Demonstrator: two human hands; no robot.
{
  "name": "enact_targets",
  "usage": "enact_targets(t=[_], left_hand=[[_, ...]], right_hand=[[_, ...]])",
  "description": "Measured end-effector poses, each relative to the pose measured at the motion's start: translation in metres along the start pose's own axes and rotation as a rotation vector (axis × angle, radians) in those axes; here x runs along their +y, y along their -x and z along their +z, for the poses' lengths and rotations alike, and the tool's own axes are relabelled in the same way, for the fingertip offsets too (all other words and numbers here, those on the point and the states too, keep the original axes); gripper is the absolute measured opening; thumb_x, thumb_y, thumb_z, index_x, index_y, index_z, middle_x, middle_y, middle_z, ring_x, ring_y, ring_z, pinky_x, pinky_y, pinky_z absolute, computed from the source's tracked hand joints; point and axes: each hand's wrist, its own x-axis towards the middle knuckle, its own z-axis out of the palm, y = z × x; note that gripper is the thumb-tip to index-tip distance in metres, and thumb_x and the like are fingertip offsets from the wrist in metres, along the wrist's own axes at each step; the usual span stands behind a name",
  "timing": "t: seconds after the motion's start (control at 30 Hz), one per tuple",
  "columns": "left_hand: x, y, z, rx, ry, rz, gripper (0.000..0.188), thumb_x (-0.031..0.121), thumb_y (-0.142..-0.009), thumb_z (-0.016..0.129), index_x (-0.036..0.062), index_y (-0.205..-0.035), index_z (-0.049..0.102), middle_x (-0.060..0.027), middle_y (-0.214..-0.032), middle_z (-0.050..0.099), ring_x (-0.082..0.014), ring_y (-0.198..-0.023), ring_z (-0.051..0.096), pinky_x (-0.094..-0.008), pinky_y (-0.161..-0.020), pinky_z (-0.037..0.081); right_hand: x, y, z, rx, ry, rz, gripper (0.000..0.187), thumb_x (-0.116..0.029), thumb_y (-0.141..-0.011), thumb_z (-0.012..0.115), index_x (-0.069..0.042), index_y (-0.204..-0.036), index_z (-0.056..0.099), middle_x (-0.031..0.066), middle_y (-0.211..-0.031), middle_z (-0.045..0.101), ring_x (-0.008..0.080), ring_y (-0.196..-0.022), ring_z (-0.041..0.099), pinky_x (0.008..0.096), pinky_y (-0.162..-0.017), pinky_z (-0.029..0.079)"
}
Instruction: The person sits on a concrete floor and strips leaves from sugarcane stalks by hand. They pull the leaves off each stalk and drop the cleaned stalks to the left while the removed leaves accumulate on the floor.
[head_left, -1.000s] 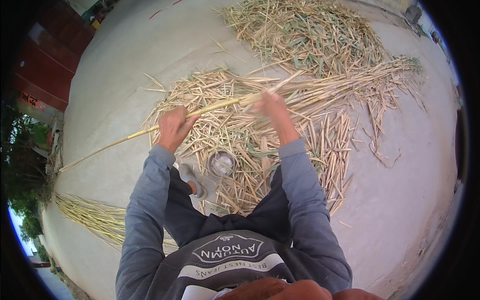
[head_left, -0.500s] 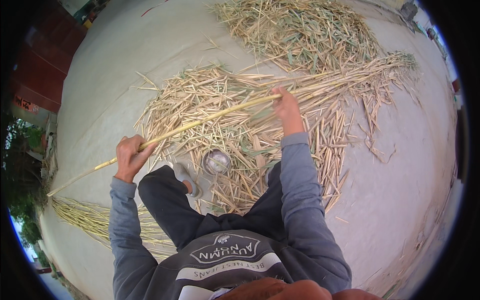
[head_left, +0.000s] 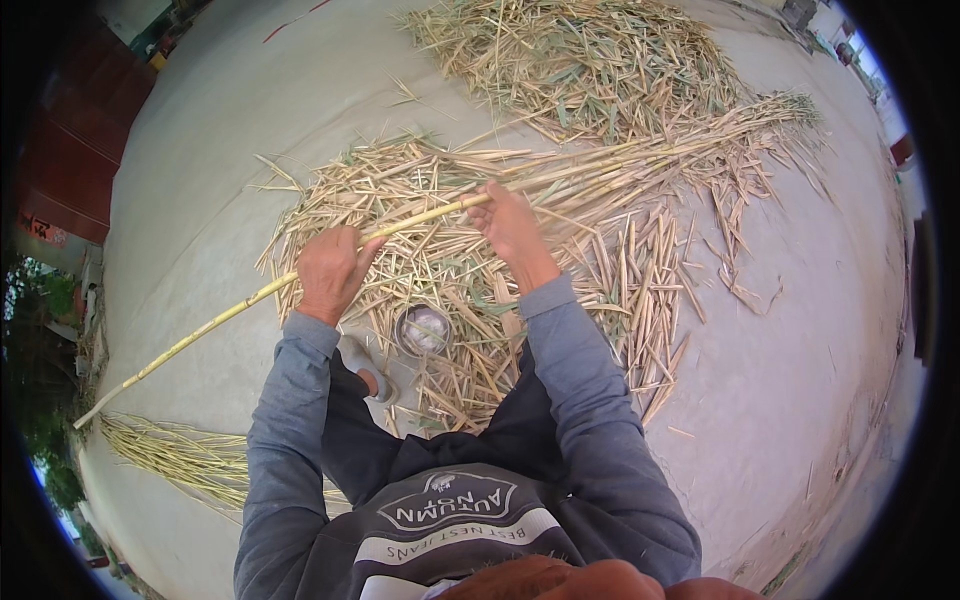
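A long yellow-green reed-like stalk point(head_left: 205, 325) slants across in front of me, its lower end out at the far left. My left hand point(head_left: 332, 272) is closed around it left of centre. Further up, my right hand point(head_left: 512, 230) pinches the stalk between thumb and fingers. Beyond my right hand, the stalk's upper end is hard to pick out from the dry leaves. Below both hands lies a wide pile of dry leaves and sheaths point(head_left: 370, 190). Long leafy stalks point(head_left: 690, 140) rest across its right side.
A small round metal bowl point(head_left: 400, 335) with whitish contents stands between my feet. Slender bare stalks point(head_left: 180, 460) lie on the concrete at lower left. A second leaf pile point(head_left: 590, 70) lies further off. A dark red structure point(head_left: 80, 130) stands at far left.
My left hand has moved right and up, and my right hand left and slightly down, so they are closer together. The stalk's lower end has shifted slightly left and down.
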Motion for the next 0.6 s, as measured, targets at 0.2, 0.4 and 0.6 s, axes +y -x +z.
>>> enact_targets(t=[0.2,0.4,0.6], left_hand=[[-0.046,0.009,-0.029,-0.261,0.248,-0.220,0.043,0.038,-0.096,0.070,0.0041,-0.073,0.059,-0.0147,-0.062,0.055,-0.0344,-0.056,0.053,-0.0448,-0.053,0.041],[-0.135,0.079,-0.116,-0.391,0.153,-0.516,0.044,0.034,-0.094,0.073,0.0026,-0.066,0.059,-0.0094,-0.055,0.047,-0.0260,-0.050,0.041,-0.0396,-0.050,0.035],[-0.077,0.039,-0.072,-0.128,-0.021,-0.109,0.030,0.032,-0.089,0.075,0.0057,-0.079,0.064,-0.0137,-0.068,0.060,-0.0355,-0.063,0.060,-0.0458,-0.060,0.045]], right_hand=[[-0.022,-0.027,-0.037,-0.007,-0.085,-0.096,0.026,-0.030,-0.110,0.046,-0.009,-0.101,0.058,0.0169,-0.099,0.076,0.0106,-0.068,0.061,0.0232,-0.060,0.048],[-0.041,-0.046,-0.078,0.199,-0.066,-0.054,0.026,-0.032,-0.109,0.049,-0.009,-0.100,0.058,0.0158,-0.096,0.076,0.0087,-0.063,0.057,0.0216,-0.056,0.047],[-0.007,-0.025,-0.018,0.014,0.045,-0.038,0.030,-0.034,-0.109,0.050,-0.006,-0.104,0.058,0.0158,-0.095,0.075,0.0125,-0.070,0.066,0.0244,-0.061,0.054]])
